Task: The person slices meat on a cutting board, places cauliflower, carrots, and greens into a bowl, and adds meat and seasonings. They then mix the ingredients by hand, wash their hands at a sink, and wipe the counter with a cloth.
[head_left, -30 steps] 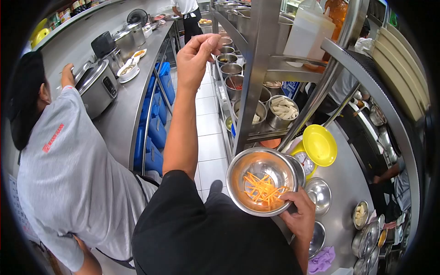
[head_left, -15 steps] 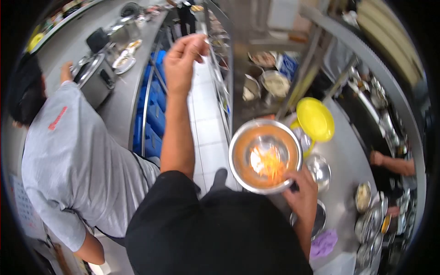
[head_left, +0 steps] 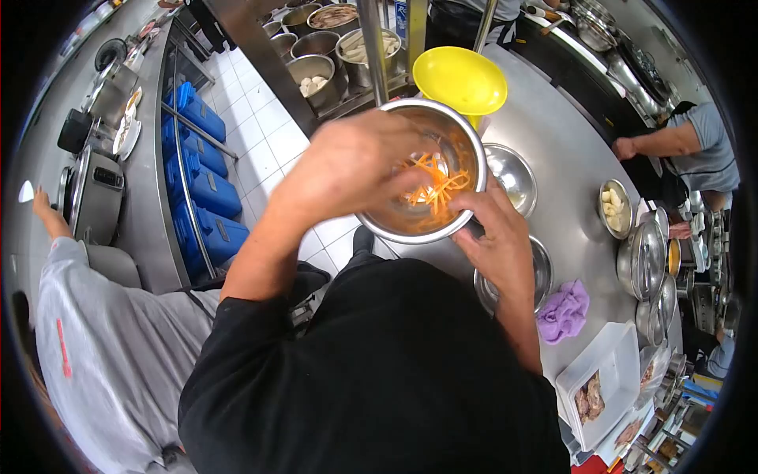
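Note:
A steel bowl (head_left: pixel 379 223) with orange shreds (head_left: pixel 433 186) in its bottom is tilted towards me. My right hand (head_left: pixel 499 229) grips its lower right rim, thumb inside and fingers around the outside. Over the bowl's left side is my left hand (head_left: pixel 355 166), smeared by motion, its fingers reaching inside near the shreds. Whether those fingers hold anything is not visible. A yellow colander-like bowl (head_left: pixel 459 79) sits just beyond the steel bowl, and another steel bowl (head_left: pixel 512 178) lies to its right.
Counter on the right (head_left: pixel 572 197) bears a purple cloth (head_left: pixel 563 312), a plastic tub with meat (head_left: pixel 616 379) and steel bowls. Pots (head_left: pixel 316 79) stand on a rack ahead. A person in grey (head_left: pixel 126 347) is close on my left; another person (head_left: pixel 695 142) works across the counter.
My left hand has come down from the raised position into the bowl. The view has shifted, showing more of the right counter. My right hand still holds the bowl.

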